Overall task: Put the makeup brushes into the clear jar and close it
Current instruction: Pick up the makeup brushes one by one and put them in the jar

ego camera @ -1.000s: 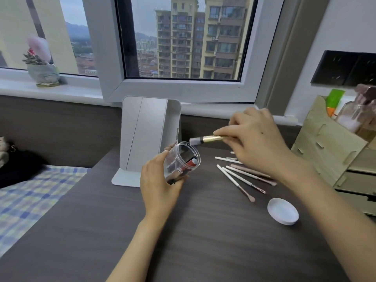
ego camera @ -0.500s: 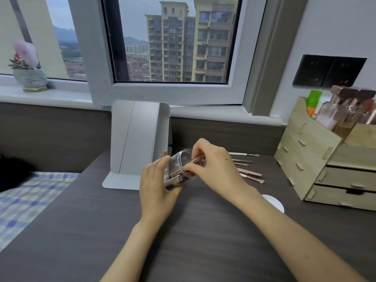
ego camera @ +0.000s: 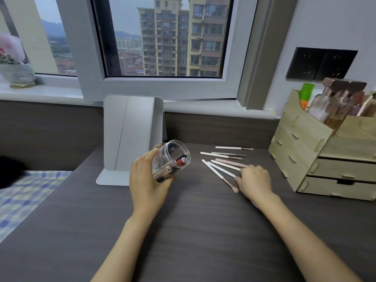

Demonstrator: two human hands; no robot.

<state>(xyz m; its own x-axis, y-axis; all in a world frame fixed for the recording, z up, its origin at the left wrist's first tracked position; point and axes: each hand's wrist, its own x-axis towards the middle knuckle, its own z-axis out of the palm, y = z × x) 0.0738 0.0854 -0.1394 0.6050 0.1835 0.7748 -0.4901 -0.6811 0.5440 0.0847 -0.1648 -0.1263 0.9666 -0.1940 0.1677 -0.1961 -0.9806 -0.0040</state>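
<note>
My left hand (ego camera: 147, 180) grips the clear jar (ego camera: 173, 159), tilted with its open mouth facing right and up. Inside lie a red-tipped piece and a gold-ferruled brush. Several thin makeup brushes (ego camera: 221, 169) with white or pink handles lie fanned on the dark desk to the right of the jar. My right hand (ego camera: 254, 181) rests on the desk at the near ends of those brushes, fingertips touching them; whether it pinches one is hidden. The jar's white lid is hidden behind my right wrist.
A folded grey standing mirror (ego camera: 132, 137) stands just behind the jar. A wooden drawer organiser (ego camera: 325, 159) with bottles sits at the right edge of the desk. A checked blanket (ego camera: 24, 196) lies left of the desk. A window sill runs behind.
My right hand left the jar mouth after dropping a brush in and moved right and down onto the loose brushes. The left hand keeps the jar tilted in the same spot.
</note>
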